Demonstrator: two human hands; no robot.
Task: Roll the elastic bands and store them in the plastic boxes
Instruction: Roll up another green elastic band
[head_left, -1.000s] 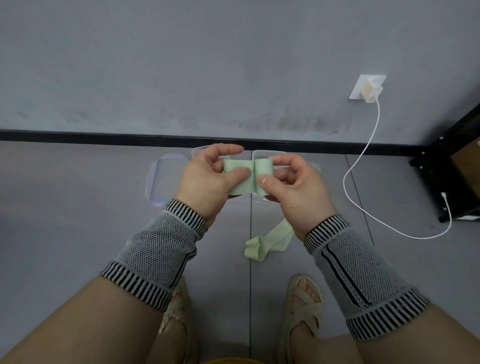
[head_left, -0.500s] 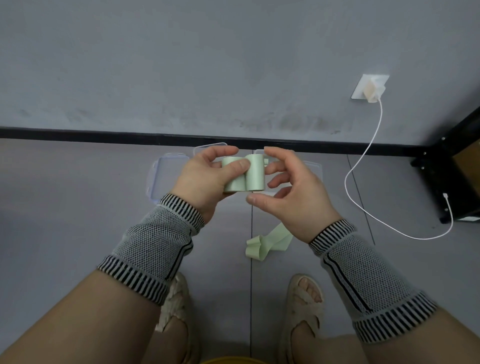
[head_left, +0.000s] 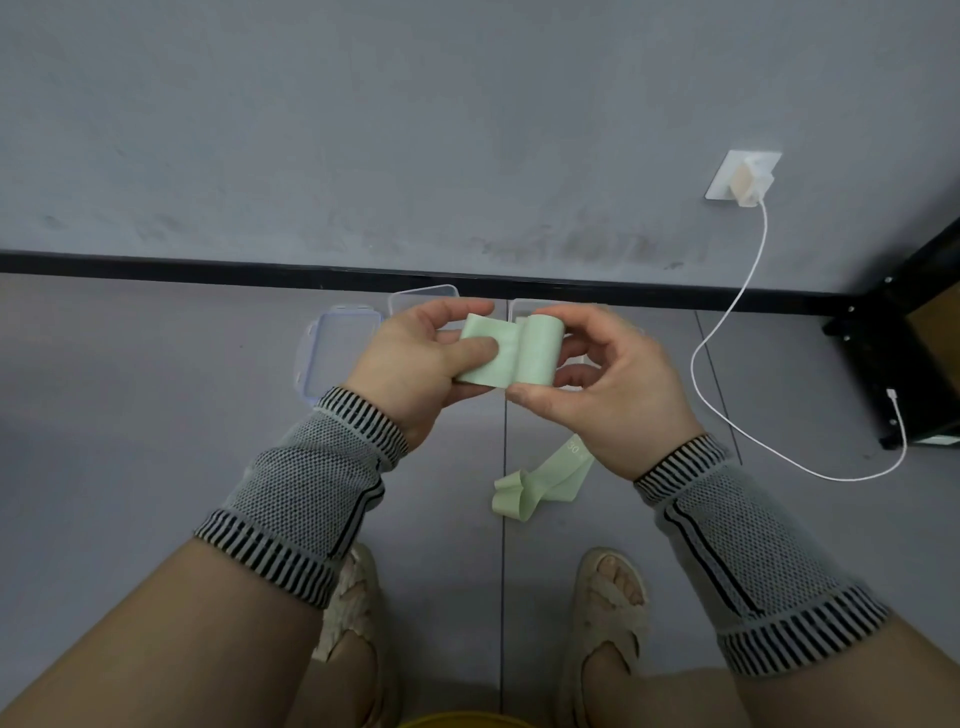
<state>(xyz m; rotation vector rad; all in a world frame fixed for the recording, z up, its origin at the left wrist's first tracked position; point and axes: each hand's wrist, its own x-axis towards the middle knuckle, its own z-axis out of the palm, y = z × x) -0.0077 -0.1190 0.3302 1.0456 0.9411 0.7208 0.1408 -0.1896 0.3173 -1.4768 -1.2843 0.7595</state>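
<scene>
**Rolling the green band, one more turn taken up**

My left hand (head_left: 415, 364) pinches the flat end of the pale green flat elastic band (head_left: 511, 353), thumb pressed on top. My right hand (head_left: 613, 384) curls round the rolled part, fingers behind, thumb under its near end. Half a second ago my right fingers were spread off the roll; now they have closed on it again, and a wider flat stretch shows by my left thumb. So I judge I am regripping between turns, with rolling unfinished: the loose tail (head_left: 540, 480) hangs below my right wrist. The clear plastic boxes (head_left: 423, 299) sit on the floor just beyond my hands, with a clear lid (head_left: 337, 358) left of my left hand.
</scene>
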